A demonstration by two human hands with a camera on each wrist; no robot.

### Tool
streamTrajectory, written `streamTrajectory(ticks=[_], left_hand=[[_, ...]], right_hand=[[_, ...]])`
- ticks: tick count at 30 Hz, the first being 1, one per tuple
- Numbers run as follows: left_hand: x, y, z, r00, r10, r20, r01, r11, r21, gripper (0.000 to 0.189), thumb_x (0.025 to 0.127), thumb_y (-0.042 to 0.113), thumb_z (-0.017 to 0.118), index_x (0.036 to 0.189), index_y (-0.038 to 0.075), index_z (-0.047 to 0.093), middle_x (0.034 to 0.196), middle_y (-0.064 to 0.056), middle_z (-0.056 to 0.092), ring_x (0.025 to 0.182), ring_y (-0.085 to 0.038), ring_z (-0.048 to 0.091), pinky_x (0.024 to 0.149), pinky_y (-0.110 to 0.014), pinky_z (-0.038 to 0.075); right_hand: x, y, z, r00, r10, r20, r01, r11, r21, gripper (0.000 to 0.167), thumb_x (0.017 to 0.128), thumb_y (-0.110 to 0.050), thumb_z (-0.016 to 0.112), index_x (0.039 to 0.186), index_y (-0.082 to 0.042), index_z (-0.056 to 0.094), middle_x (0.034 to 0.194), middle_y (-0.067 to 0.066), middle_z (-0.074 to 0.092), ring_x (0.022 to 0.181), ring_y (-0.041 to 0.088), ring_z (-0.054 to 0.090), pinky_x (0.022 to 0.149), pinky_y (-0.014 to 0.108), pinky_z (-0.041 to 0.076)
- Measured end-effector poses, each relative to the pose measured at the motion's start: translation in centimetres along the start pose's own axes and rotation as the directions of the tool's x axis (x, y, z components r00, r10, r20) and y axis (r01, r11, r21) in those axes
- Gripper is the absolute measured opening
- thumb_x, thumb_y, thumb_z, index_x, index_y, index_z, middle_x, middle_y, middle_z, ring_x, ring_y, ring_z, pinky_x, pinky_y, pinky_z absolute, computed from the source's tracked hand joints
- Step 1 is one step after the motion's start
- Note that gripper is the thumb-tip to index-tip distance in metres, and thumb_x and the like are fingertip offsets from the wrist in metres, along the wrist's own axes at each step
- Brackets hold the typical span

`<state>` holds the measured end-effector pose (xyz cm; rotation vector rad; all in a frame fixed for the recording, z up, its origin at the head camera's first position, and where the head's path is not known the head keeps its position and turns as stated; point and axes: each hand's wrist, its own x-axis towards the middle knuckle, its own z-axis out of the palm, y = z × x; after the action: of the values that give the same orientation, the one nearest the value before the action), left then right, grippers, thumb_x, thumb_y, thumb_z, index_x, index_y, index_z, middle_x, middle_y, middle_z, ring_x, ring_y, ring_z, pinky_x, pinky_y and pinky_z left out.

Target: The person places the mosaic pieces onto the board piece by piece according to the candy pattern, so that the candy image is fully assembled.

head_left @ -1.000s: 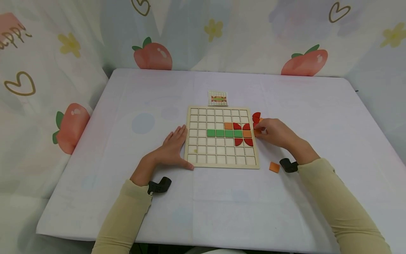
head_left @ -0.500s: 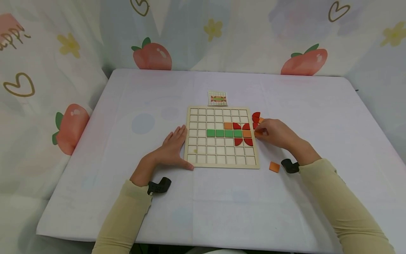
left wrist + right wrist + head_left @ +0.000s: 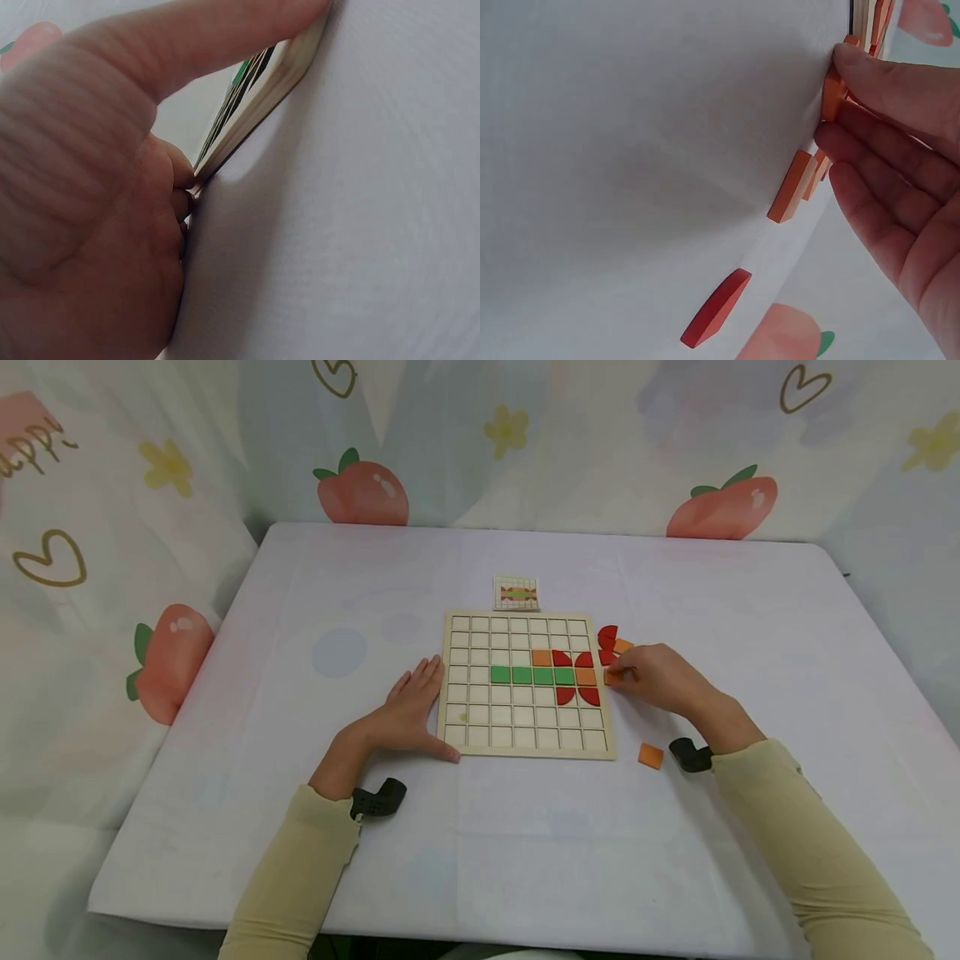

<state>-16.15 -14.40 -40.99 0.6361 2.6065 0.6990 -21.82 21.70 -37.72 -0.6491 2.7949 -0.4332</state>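
My left hand lies beside the wooden grid board, fingers straight along its left edge and thumb at the near left corner. In the left wrist view the thumb reaches along the board's side. On the board, green squares, orange squares and red rounded pieces fill some cells. My right hand pinches an orange square tile between thumb and fingers, just off the board's right edge. The fingers partly hide it in the head view.
More red pieces and an orange tile lie beyond the right hand. Another orange tile lies nearer, by the right wrist. A small pattern card sits behind the board. Patterned cloth hangs at the back and left.
My right hand has shifted slightly right, a little away from the board's edge, and more of the orange tile beyond it shows. The left hand and the pieces on the board stay put.
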Motion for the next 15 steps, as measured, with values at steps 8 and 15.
streamTrajectory(ticks=[8, 15], left_hand=[[0.08, -0.03, 0.10, 1.000, -0.007, 0.000, 0.007, 1.000, -0.003, 0.129, 0.064, 0.057, 0.075, 0.145, 0.001, -0.008, 0.152, -0.010, -0.011, 0.136, -0.019, -0.015, 0.107, -0.039, -0.006], [0.07, 0.07, 0.03, 1.000, -0.006, -0.003, 0.007, 1.000, 0.004, 0.129, 0.064, 0.057, 0.075, 0.145, 0.001, -0.007, 0.152, -0.010, -0.010, 0.137, -0.019, -0.015, 0.107, -0.039, -0.005]], right_hand=[[-0.28, 0.20, 0.13, 0.997, -0.078, -0.020, 0.077, 0.996, -0.051, 0.020, 0.082, -0.005, 0.068, 0.100, 0.004, 0.069, 0.094, 0.013, 0.066, 0.078, 0.022, 0.055, 0.069, 0.037, 0.047], [-0.58, 0.46, -0.01, 0.997, -0.075, -0.020, 0.074, 0.996, -0.040, 0.017, 0.082, -0.005, 0.067, 0.097, 0.002, 0.070, 0.093, 0.011, 0.066, 0.078, 0.023, 0.055, 0.070, 0.037, 0.048]])
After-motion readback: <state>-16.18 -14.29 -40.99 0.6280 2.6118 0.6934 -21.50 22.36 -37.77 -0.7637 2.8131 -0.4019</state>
